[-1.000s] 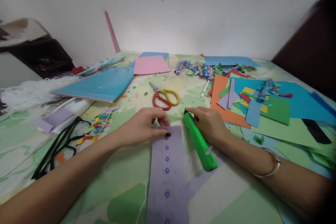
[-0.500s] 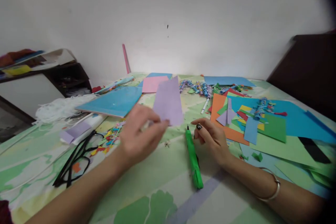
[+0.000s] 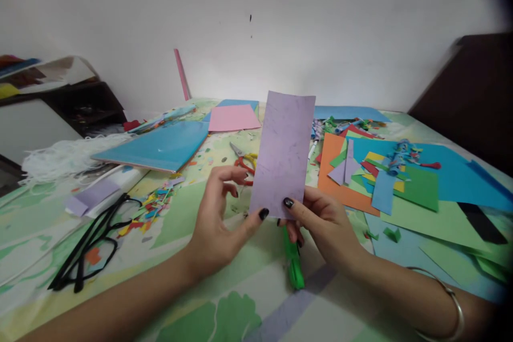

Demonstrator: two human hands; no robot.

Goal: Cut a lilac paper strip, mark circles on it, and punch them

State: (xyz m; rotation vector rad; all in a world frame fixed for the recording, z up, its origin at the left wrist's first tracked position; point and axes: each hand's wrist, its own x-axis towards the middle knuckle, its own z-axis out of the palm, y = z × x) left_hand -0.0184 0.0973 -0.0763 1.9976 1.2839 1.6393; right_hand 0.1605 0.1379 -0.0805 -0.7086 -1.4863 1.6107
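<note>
A rectangular piece of purple paper [image 3: 284, 155] stands upright in front of me, faintly creased and smudged. My right hand [image 3: 326, 222] pinches its lower right corner, thumb on the near face. At the lower left corner is my left hand [image 3: 222, 219], its thumb and fingers apart; the thumb tip is close to the paper's edge, and whether it touches I cannot tell. Below the paper lies a bright green pen-like tool [image 3: 294, 270], its upper end hidden by the right fingers. Behind the left hand, scissors [image 3: 242, 160] with red and yellow handles are partly covered by the paper.
On the left lie black glasses [image 3: 86, 248], paper scraps [image 3: 150, 206], a blue folder-like sheet [image 3: 160, 144] and white string [image 3: 68, 157]. Pink paper [image 3: 232, 118] is at the back. To the right are orange paper [image 3: 332, 171], other coloured sheets and rolled paper pieces [image 3: 396, 157].
The purple paper has come nearer and to the right, from the left hand into the right hand's grip. My left fingers have spread. Scissors now show behind.
</note>
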